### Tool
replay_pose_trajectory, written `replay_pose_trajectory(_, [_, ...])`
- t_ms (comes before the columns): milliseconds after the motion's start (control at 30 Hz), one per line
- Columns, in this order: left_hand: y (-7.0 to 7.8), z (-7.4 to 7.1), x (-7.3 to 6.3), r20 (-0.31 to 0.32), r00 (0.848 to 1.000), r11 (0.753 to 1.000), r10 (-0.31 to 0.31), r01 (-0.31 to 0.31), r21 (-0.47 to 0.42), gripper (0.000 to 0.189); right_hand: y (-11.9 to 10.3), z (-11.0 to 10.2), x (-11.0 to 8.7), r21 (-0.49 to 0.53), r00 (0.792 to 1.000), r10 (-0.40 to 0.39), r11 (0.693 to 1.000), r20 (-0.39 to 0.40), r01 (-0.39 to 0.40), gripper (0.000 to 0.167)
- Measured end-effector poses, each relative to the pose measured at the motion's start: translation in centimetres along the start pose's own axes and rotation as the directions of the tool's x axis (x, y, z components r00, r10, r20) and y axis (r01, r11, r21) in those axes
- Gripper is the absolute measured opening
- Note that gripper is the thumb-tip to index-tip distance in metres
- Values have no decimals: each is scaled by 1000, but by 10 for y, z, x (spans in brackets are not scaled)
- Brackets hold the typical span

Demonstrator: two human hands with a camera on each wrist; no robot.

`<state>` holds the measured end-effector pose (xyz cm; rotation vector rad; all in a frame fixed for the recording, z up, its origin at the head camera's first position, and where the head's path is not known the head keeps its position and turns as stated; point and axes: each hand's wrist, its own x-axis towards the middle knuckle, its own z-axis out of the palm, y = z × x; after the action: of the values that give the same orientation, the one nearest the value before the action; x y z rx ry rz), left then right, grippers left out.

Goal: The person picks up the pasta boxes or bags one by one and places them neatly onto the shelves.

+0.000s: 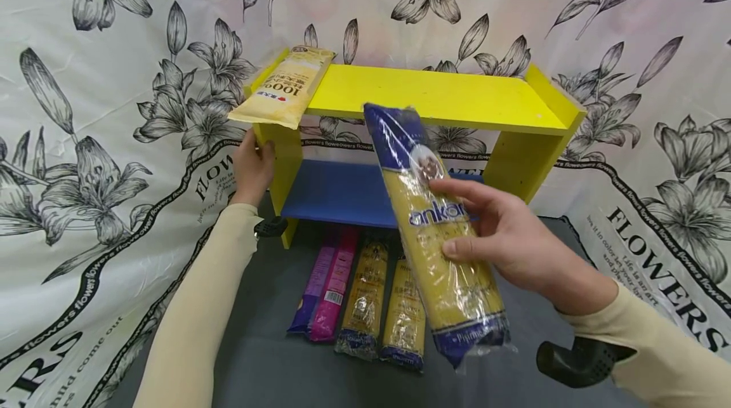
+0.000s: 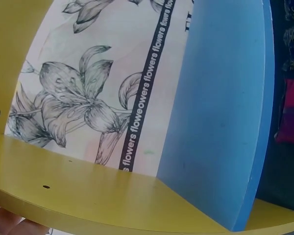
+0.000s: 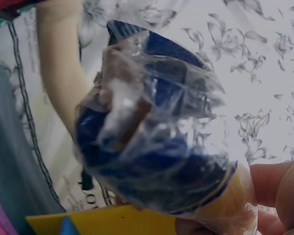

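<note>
My right hand (image 1: 514,236) grips a long clear-and-blue pack of spaghetti (image 1: 451,281) marked "ankara", thumb on its near face. The pack is tilted in front of the yellow and blue shelf (image 1: 445,94). In the right wrist view, the blue crinkled end of the spaghetti pack (image 3: 157,161) fills the middle, with fingers (image 3: 274,183) at its right side. My left hand (image 1: 254,167) holds the shelf's left side panel (image 1: 285,167) just under the top board. In the left wrist view, fingers (image 2: 14,225) show at that panel's outer side.
A pale yellow pasta pack (image 1: 285,87) lies on the top board's left end, jutting over the front edge. Below the blue board (image 1: 337,189), on the dark table (image 1: 257,332), lie a pink and purple pack (image 1: 334,294) and two yellow spaghetti packs (image 1: 365,300). Flowered cloth hangs behind.
</note>
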<state>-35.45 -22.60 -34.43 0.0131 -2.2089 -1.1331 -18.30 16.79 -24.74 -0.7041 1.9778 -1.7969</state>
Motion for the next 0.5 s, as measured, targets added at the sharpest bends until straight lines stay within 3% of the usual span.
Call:
replay_pose_trajectory(133, [0, -1, 1, -13, 1000, 1000, -1, 1, 9, 36, -33, 4, 32, -45, 992, 74, 996, -100, -79, 73])
replay_pose_trajectory(267, [-1, -1, 1, -23, 1000, 1000, -4, 4, 6, 36, -57, 5, 69, -55, 968, 158, 984, -194, -172, 72])
replay_pose_trajectory(500, [0, 0, 0, -23, 1000, 1000, 10, -10, 4, 32, -71, -5, 125, 10, 922, 235, 970, -307, -244, 71])
